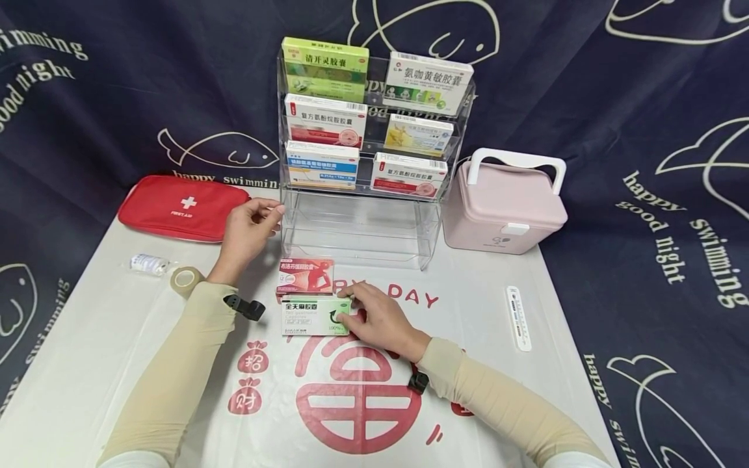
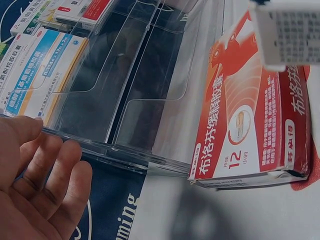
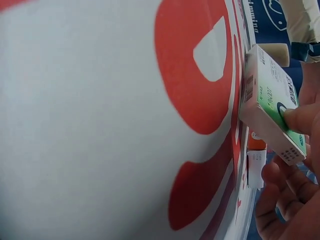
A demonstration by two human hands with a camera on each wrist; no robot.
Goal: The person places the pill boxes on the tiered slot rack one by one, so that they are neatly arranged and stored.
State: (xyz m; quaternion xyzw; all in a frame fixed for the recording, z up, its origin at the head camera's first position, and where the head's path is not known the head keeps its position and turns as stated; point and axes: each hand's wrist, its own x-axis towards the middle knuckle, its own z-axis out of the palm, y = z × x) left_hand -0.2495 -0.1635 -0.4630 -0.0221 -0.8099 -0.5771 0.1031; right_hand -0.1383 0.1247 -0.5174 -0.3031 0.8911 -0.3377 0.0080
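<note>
My right hand (image 1: 383, 318) pinches the right end of a green and white capsule box (image 1: 307, 316), thumb on its printed face. In the right wrist view that medicine box (image 3: 270, 95) is tilted, with an edge lifted. Just beyond it, a red ibuprofen capsule box (image 1: 305, 275) lies before the clear tiered rack (image 1: 357, 224). At the rack's left edge is my left hand (image 1: 248, 231), its fingers loosely bent and nothing in them. The left wrist view puts its thumb close to the rack beside a blue and white box (image 2: 45, 70); contact is unclear.
Several medicine boxes fill the rack's upper tiers, including a green one (image 1: 325, 68). A red first-aid pouch (image 1: 181, 208), a tape roll (image 1: 186, 280) and a wrapped white roll (image 1: 149, 264) lie left. A pink lidded box (image 1: 503, 208) and a thermometer (image 1: 517, 318) are right.
</note>
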